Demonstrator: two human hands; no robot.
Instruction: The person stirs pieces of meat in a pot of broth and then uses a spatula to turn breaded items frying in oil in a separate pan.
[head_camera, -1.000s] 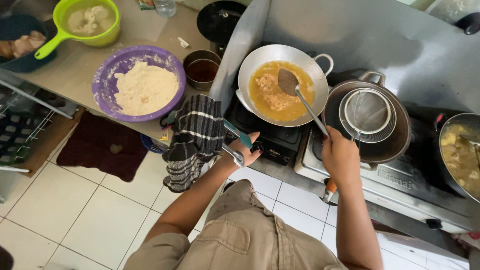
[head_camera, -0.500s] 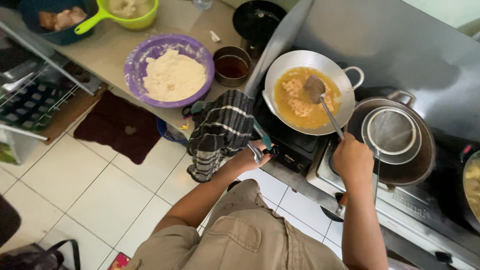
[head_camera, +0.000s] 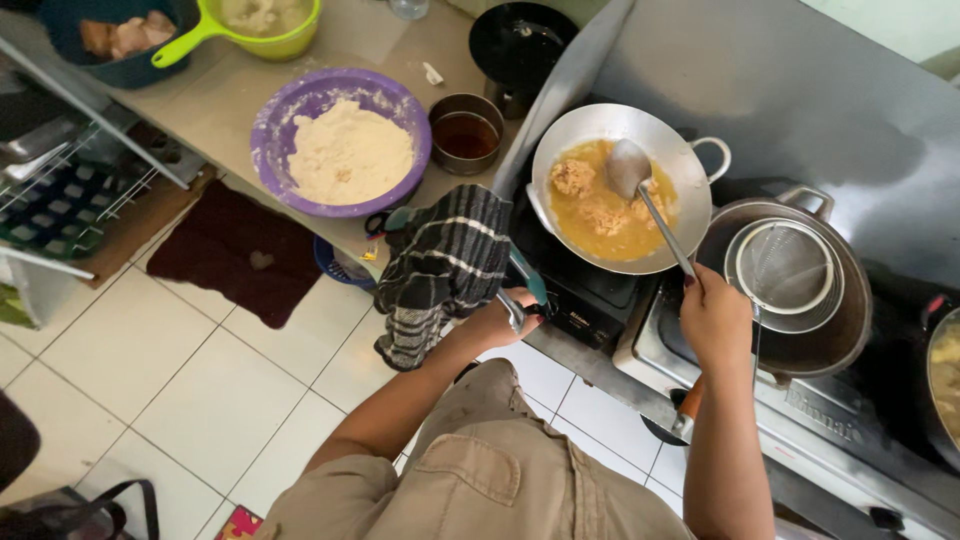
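Note:
My right hand (head_camera: 714, 318) grips the long handle of a metal spatula (head_camera: 630, 167), whose blade sits in the oil of a silver wok (head_camera: 560, 130) on a black stove (head_camera: 580, 290). Battered pieces (head_camera: 573, 177) fry in the yellow oil. My left hand (head_camera: 503, 318) is closed on metal tongs with teal grips (head_camera: 527, 278) at the counter's edge, next to a black-and-white striped cloth (head_camera: 440, 265) hanging over the edge.
A purple bowl of flour (head_camera: 345, 150) and a small tin of dark liquid (head_camera: 465, 133) stand on the counter. A wire strainer (head_camera: 785, 270) rests in a dark pot (head_camera: 850, 320) to the right. A green colander (head_camera: 262, 18) sits far left. A dark mat (head_camera: 235, 255) lies on the tiled floor.
The view swung so the stove sits further right. My right hand slid down the spatula handle and the blade shifted over the frying pieces. My left hand stayed on the tongs.

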